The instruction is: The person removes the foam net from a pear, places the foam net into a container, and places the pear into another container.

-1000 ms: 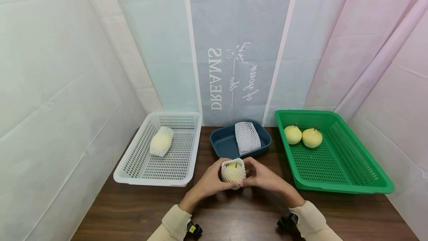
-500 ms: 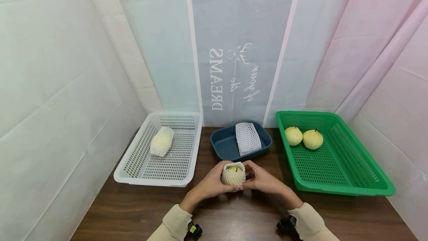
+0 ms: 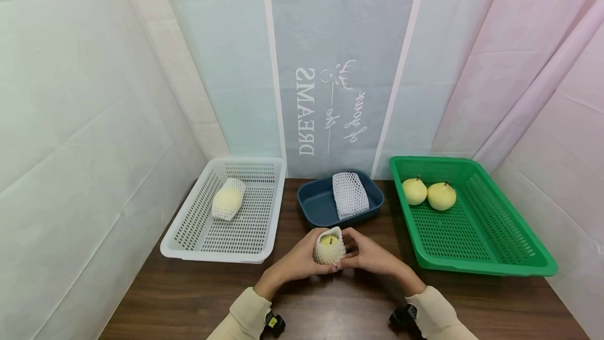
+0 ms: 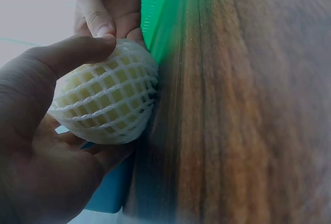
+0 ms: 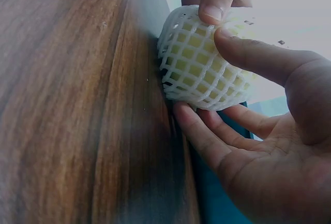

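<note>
Head view: left hand and right hand grasp a net-sleeved pear between them, nearer than the blue tray. Left wrist: the grip curves pear-wide, thumb near, fingers far. Right wrist: a matching grip, fingertips touching the net.

The desk is viewed from head height, forward and down, at the widest range. From either wrist, the pear is faced close up, the desk being tipped sideways: rightward in the left wrist view, leftward in the other. The pear, left hand and right hand are shared by all three; the green basket by the head and left wrist views.
</note>
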`<state>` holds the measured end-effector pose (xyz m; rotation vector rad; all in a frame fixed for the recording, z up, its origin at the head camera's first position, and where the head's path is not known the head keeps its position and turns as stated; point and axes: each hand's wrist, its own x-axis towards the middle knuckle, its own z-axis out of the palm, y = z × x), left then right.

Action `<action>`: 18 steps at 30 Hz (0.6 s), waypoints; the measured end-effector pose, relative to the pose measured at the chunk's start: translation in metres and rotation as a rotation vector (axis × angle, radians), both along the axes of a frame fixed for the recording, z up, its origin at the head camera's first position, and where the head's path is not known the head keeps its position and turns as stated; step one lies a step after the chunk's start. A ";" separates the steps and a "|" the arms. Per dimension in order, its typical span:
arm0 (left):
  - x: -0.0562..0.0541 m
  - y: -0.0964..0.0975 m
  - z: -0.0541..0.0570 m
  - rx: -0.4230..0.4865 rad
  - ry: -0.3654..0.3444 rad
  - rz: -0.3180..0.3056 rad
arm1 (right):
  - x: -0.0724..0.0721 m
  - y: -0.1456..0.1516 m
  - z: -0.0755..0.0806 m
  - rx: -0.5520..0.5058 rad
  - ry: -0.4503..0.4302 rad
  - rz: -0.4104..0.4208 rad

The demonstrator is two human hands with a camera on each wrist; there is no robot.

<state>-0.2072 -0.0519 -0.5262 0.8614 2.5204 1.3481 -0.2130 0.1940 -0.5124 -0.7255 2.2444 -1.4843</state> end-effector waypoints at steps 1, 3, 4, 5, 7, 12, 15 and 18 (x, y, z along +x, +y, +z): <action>0.000 0.000 0.000 -0.002 -0.001 0.004 | 0.000 0.000 0.000 -0.001 -0.001 0.002; 0.000 0.000 0.000 -0.007 0.000 0.011 | 0.000 0.001 0.001 -0.004 -0.001 0.010; 0.000 0.000 0.000 -0.010 0.004 0.014 | 0.000 0.001 0.002 -0.003 -0.001 0.015; 0.000 0.000 -0.001 -0.012 0.008 0.016 | 0.001 0.001 0.003 -0.001 0.000 0.022; -0.001 0.000 -0.001 -0.016 0.025 0.015 | 0.001 0.002 0.006 0.011 0.005 0.036; -0.001 0.000 -0.002 -0.016 0.034 0.013 | 0.002 0.004 0.015 0.067 0.079 0.010; -0.001 0.000 -0.003 -0.016 0.025 0.015 | 0.004 0.003 0.023 0.070 0.155 -0.070; 0.000 0.001 -0.003 -0.014 0.027 0.017 | 0.004 0.000 0.029 0.015 0.218 -0.160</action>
